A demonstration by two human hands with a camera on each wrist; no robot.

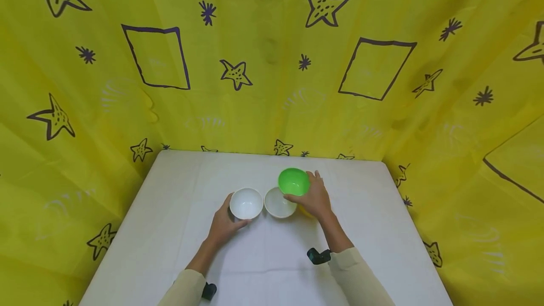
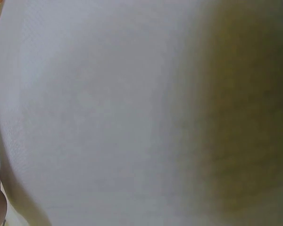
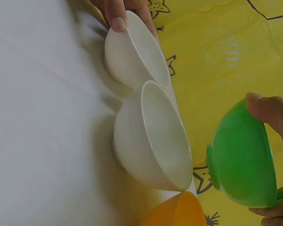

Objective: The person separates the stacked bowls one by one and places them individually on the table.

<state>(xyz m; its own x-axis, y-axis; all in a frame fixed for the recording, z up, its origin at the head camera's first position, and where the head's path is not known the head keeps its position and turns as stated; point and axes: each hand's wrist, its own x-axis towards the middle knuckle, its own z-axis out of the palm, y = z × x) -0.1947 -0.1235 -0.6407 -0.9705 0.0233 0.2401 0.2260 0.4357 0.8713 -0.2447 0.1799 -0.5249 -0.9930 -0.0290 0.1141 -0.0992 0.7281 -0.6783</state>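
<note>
White table [image 1: 170, 230]: right hand [image 1: 315, 198] grips tilted green bowl [image 1: 293, 181], left hand [image 1: 223, 225] clasps upright white bowl [image 1: 246, 203].

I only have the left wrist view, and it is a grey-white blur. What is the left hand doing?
Observer: The left hand grips a white bowl standing on the table.
Operator: Any other bowls?
Observer: A second white bowl stands beside it, the two rims very close or touching.
Operator: And the right hand?
Observer: The right hand holds a green bowl lifted clear of the table.
Operator: Anything else?
Observer: An orange bowl shows at the bottom edge of the right wrist view.
</note>
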